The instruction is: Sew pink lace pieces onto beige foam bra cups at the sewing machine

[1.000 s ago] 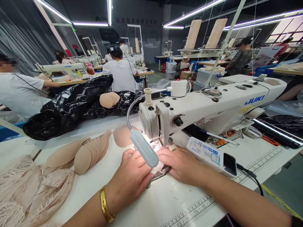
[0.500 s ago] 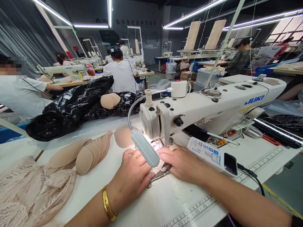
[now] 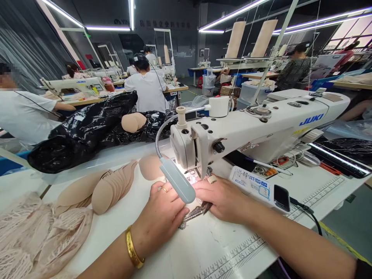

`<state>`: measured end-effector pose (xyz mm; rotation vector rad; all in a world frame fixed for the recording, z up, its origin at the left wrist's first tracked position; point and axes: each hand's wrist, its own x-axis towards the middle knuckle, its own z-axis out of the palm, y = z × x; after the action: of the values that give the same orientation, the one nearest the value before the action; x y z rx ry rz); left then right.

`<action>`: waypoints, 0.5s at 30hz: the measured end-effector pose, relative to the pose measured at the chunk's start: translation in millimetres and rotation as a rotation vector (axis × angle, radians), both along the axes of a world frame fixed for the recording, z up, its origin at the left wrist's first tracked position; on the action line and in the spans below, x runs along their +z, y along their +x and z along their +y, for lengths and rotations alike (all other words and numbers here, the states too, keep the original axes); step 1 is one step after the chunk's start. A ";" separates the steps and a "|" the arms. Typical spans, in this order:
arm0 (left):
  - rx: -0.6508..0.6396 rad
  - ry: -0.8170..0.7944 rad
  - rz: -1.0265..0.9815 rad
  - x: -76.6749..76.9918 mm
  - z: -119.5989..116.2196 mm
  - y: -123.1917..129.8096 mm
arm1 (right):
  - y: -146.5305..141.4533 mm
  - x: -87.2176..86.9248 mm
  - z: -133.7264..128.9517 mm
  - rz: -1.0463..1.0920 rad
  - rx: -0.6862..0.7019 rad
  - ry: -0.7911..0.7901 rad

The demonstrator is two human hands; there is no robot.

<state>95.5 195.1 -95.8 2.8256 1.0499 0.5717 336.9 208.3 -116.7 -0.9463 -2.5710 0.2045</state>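
Fabric point(image 3: 198, 202), thin, pale beige, lay under white metal sewing machine point(image 3: 258, 130), inside white tabletop's point(image 3: 162, 261) near edge; left hand point(image 3: 166, 212) and right hand point(image 3: 225, 199) apparently pressed it, grip unclear. Work looked mid-run; finished share untellable.

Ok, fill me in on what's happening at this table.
A person has both hands at a sewing machine, under its small lamp. The left hand and right hand are close together near the needle area, beside a bit of pale cloth; the lamp hides part of it, so their grip is unclear. To the left lie a fanned stack of beige pads and a heap of lacy fabric.
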 end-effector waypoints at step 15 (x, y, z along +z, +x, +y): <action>-0.004 0.016 -0.017 0.1 0.4 -1.3 | -1.3 2.6 -1.2 0.030 0.017 -0.060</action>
<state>94.2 195.5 -95.8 2.8304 1.0417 0.6061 335.6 207.1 -114.1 -0.9358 -2.5588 0.3003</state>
